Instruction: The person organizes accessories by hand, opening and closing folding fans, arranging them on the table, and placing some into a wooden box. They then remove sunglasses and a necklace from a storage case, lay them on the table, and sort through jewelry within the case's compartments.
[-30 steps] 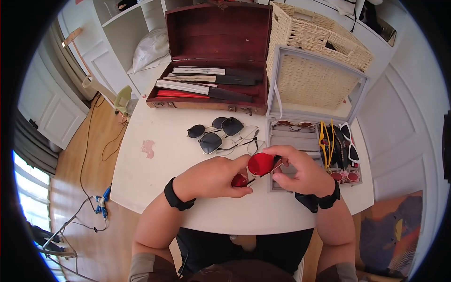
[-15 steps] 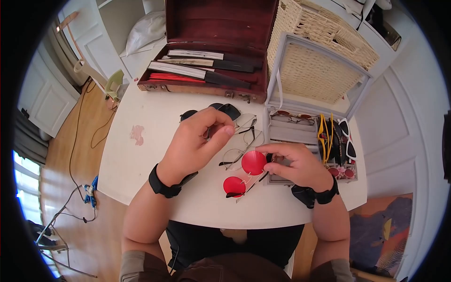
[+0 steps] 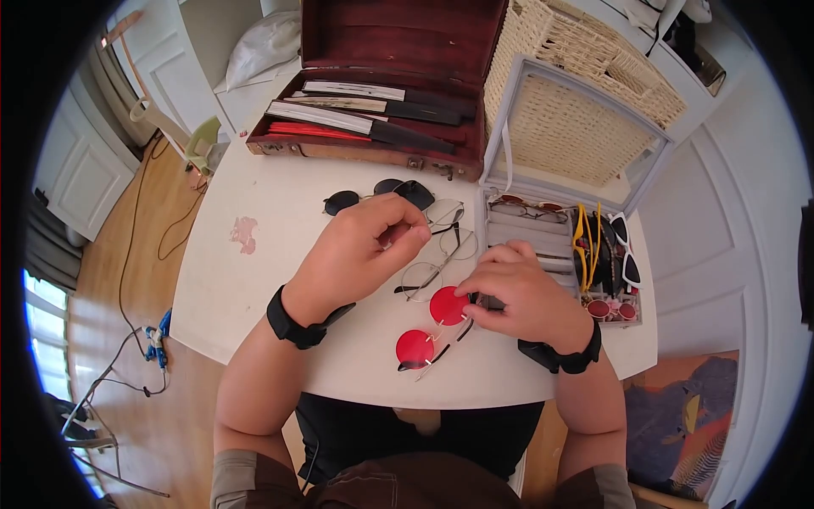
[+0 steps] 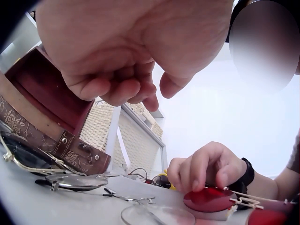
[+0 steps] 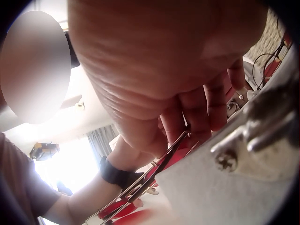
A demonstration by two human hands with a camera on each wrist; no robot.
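Red round-lensed glasses (image 3: pixel 415 349) lie slanted near the table's front edge. My right hand (image 3: pixel 530 299) pinches their upper right end between thumb and fingers; the left wrist view shows these fingertips at the red lens (image 4: pixel 206 199), and the right wrist view shows them by a thin dark temple arm (image 5: pixel 161 165). My left hand (image 3: pixel 354 253) hovers over the table with loosely curled fingers, holding nothing, as the left wrist view also shows. Just beyond it are clear-lensed glasses (image 3: pixel 421 281) and dark sunglasses (image 3: pixel 342 202).
A grey eyewear case (image 3: pixel 527 248) with its lid raised stands at right, holding yellow (image 3: pixel 581 250), white (image 3: pixel 629 251) and other glasses. Behind are an open dark red box (image 3: pixel 339 151) with folded fans and a woven basket (image 3: pixel 585 42).
The red glasses went from both hands down to the table's front area. My left hand let go of them and moved left and away; my right hand stayed at their upper end.
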